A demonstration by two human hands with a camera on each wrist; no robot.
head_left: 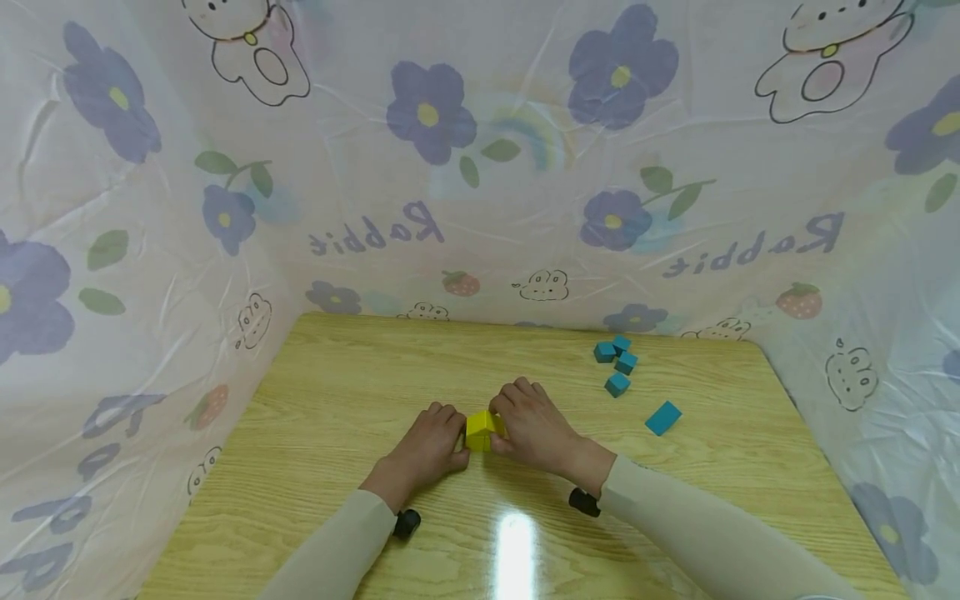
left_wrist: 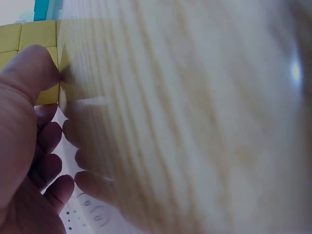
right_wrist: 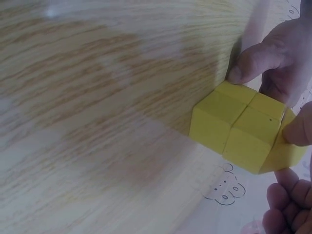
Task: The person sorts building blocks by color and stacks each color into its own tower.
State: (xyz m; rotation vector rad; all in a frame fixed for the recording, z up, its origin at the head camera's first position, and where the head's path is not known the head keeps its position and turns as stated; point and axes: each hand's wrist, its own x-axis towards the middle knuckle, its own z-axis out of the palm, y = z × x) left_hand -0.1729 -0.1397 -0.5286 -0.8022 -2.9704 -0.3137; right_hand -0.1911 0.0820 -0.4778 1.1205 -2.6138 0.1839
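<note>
Several yellow blocks (head_left: 477, 428) stand pressed together on the wooden table, between both hands. Thin seams part them in the right wrist view, where the cluster (right_wrist: 234, 122) shows two by two faces. My left hand (head_left: 429, 443) grips the cluster's left side; in the left wrist view its thumb lies across the yellow blocks (left_wrist: 39, 34), the other fingers curled behind. From the right, my right hand (head_left: 536, 429) pinches a yellow block (right_wrist: 280, 153) with a slanting face at the cluster's end, between thumb and fingers. The fingers partly hide the blocks.
Several small blue cubes (head_left: 617, 384) sit toward the back right of the table (head_left: 360, 367). Nearer lies a flat blue rectangular block (head_left: 663, 418). A patterned cloth (head_left: 510, 192) encloses the back and sides. Dark wrist cameras show below both wrists.
</note>
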